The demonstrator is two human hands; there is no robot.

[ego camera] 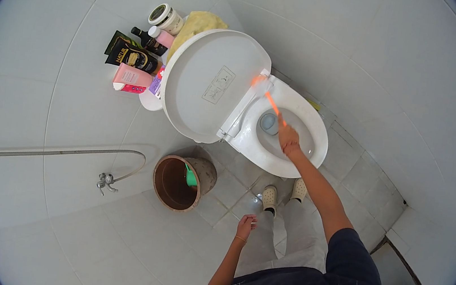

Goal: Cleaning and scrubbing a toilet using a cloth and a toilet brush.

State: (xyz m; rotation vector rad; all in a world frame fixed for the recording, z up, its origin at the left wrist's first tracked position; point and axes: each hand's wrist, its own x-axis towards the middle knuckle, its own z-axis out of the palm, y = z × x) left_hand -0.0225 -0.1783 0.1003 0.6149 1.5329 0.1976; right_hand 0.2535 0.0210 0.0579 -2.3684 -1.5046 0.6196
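My right hand [288, 135] grips the orange handle of a toilet brush [272, 104] above the white toilet bowl [303, 126]. The brush's head is blurred and lies at the back of the toilet seat [249, 143], by the hinge; whether it touches cannot be told. The toilet lid [191, 91] stands raised, with a printed label on its inner side. Water shows at the bottom of the bowl. My left hand [246, 227] hangs beside my leg, fingers loosely curled, with nothing seen in it.
A brown bucket [206, 178] with a green dipper [191, 177] inside stands left of my feet. Several bottles and tubes [138, 56] and a yellow cloth [197, 25] sit behind the lid. A wall tap [107, 182] with a hose [81, 152] is at the left.
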